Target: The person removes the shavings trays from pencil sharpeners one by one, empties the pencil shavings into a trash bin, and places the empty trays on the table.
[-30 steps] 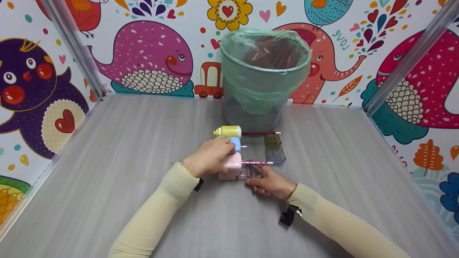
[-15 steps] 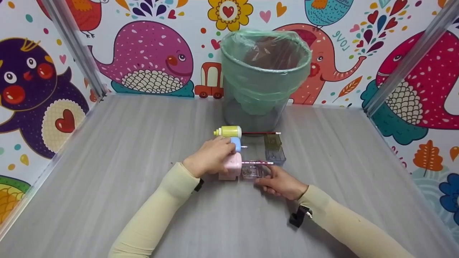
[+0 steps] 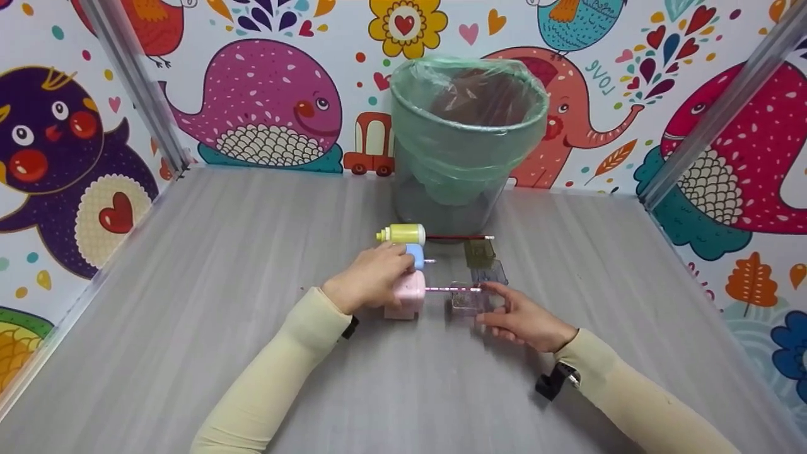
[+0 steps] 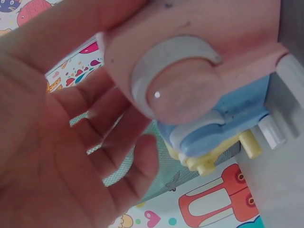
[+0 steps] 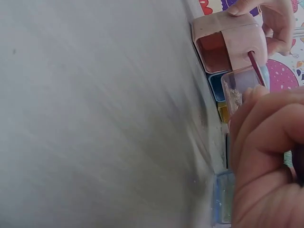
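Observation:
In the head view, my left hand (image 3: 369,277) holds the pink crank pencil sharpener (image 3: 411,291) from its left side. A patterned pencil (image 3: 451,289) sticks out of its front. My right hand (image 3: 529,318) pinches a clear drawer (image 3: 465,306) between thumb and forefinger, apart from the sharpener. Shavings lie in the drawer (image 5: 232,95) in the right wrist view, where the sharpener's drawer slot (image 5: 213,51) stands bare. Behind the pink one are a blue sharpener (image 3: 415,254), partly hidden by my left fingers, and a yellow sharpener (image 3: 406,233) bearing a dark red pencil (image 3: 457,238).
An olive drawer (image 3: 480,253) and a bluish clear drawer (image 3: 488,272) lie right of the sharpeners. Behind them stands a bin (image 3: 441,214) lined with a green bag (image 3: 470,154). Patterned wall panels (image 3: 271,107) border the grey table (image 3: 252,214).
My right hand has drawn the clear drawer out of the pink sharpener and away to the right. The left hand stays on the sharpener.

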A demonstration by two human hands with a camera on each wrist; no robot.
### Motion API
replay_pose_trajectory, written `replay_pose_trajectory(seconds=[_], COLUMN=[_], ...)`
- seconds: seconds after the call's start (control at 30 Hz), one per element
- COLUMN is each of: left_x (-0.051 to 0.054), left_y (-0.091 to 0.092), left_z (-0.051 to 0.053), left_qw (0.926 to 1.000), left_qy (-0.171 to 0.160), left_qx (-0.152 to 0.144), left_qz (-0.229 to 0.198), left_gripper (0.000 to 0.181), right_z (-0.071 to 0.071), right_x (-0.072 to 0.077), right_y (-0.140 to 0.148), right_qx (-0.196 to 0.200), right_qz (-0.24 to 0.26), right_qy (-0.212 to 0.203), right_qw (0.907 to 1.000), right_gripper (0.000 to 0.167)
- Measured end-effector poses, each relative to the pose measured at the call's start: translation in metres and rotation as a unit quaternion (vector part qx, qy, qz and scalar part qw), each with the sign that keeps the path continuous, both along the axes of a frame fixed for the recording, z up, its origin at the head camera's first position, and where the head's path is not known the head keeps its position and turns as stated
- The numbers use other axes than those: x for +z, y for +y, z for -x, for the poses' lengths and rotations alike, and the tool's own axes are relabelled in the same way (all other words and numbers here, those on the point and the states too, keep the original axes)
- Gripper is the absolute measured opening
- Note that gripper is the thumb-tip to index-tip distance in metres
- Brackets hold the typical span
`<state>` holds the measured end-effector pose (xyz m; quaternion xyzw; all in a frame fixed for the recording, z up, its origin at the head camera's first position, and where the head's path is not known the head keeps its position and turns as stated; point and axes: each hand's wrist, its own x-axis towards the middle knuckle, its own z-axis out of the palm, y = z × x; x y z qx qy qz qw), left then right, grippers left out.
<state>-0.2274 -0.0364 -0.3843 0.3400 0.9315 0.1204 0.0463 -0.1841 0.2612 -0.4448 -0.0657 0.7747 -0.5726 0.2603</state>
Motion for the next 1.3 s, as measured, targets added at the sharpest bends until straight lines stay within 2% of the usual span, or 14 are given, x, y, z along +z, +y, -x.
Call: replay_pose_trajectory(seconds=[0.27,0.63,0.97,1.17,1.3], left_x=[-0.002,0.002,0.001,0.0,0.0], left_y=[-0.001,0.0,0.0,-0.001,-0.002], left_z=[0.001,0.001,0.001,0.0,0.0], left_qw=[0.9999,0.9999,1.0,0.9998,0.9998], left_qy=[0.0,-0.014,-0.005,0.013,0.012], left_qx=[-0.008,0.002,-0.002,-0.014,-0.012], left_qz=[-0.007,-0.002,0.003,-0.003,-0.008], left_gripper=[0.05,0.052,0.05,0.048,0.049], right_z=[0.002,0.009,0.012,0.013,0.014], right_x=[0.002,0.014,0.018,0.022,0.024], right_y=[0.006,0.024,0.042,0.049,0.053], right_qx=[-0.009,0.017,0.016,0.029,0.038], right_qz=[-0.022,-0.026,-0.03,-0.041,-0.049], right_qy=[0.014,0.018,0.01,0.009,0.01], right_qw=[0.9996,0.9993,0.9994,0.9987,0.9981], right_gripper=[0.082,0.078,0.08,0.075,0.075])
